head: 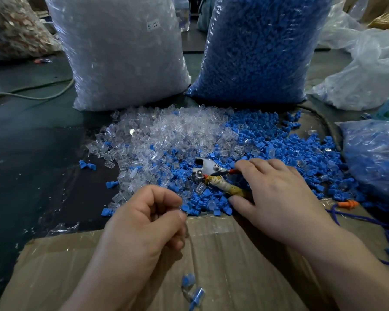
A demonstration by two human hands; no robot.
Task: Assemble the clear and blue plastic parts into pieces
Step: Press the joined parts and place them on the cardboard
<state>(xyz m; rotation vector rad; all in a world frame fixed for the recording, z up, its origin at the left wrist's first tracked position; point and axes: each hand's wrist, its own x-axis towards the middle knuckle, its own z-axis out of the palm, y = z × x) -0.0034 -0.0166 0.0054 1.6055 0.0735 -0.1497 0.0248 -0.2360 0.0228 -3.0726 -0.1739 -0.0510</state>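
Judging by the stock, the job is barely begun. One clear bag (126, 52) and one blue bag (256, 48) stand full and side by side at the back of the tabletop (32, 153). A third bag (377, 158) at the right edge holds blue mixed with clear, perhaps finished pieces, though I cannot tell. There is one crumpled bag (368, 70) behind it and one bag (14, 28) of brownish stuff far left, which makes five bags.

In front of the two full bags lies one spread heap, with clear parts (166, 131) to the left and blue parts (290, 149) to the right, mixed where they meet. There are too many to count, and all of them look unjoined. One cardboard sheet (222, 243) runs from the heap's near edge toward the person.

One metal tool (211, 171) lies on the blue parts, its jaws pointing away. The right grip (279, 194) is grasping it, fingers curled over the red handle and thumb against the wrapped one.

The left grip (144, 221) hangs over the cardboard's far edge, fingers curled in and thumb against the forefinger. I cannot tell whether it pinches something clear.

Two pieces (193, 288), each blue joined to clear, show blurred low over the cardboard. They are the only finished work plainly in sight.
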